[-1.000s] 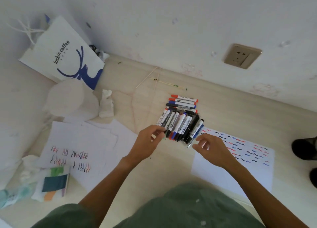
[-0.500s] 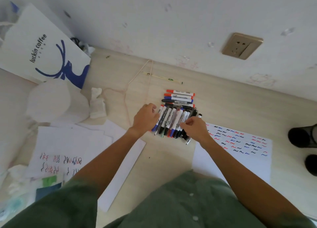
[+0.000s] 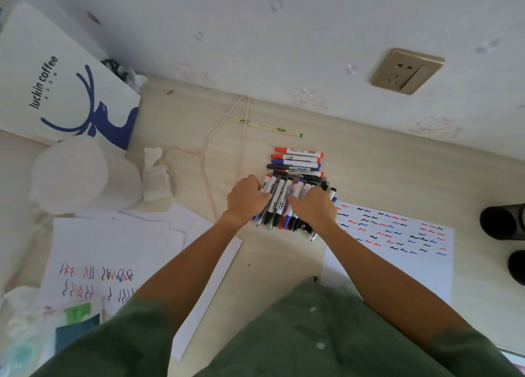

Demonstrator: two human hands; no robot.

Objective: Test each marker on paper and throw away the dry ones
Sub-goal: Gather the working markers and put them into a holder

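A pile of several markers (image 3: 281,197) with red, blue and black caps lies on the light wooden desk (image 3: 383,172) near the wall. Three more markers (image 3: 297,158) lie crosswise just behind it. My left hand (image 3: 245,199) grips the pile's left side, thumb across the barrels. My right hand (image 3: 312,207) curls over the pile's right side and hides the markers under it. To the right, a white test sheet (image 3: 397,251) carries rows of red, blue and black squiggles.
A white coffee bag (image 3: 56,87) stands at the back left, with a tissue roll (image 3: 79,175) and a crumpled tissue (image 3: 154,175) before it. Scribbled sheets (image 3: 113,249) lie at the left. Two black cylinders (image 3: 502,220) stand at the right edge. A thin stick (image 3: 267,126) lies by the wall.
Both hands have moved forward from the near edge of the pile onto it and closed in on its two sides. The view has dipped slightly.
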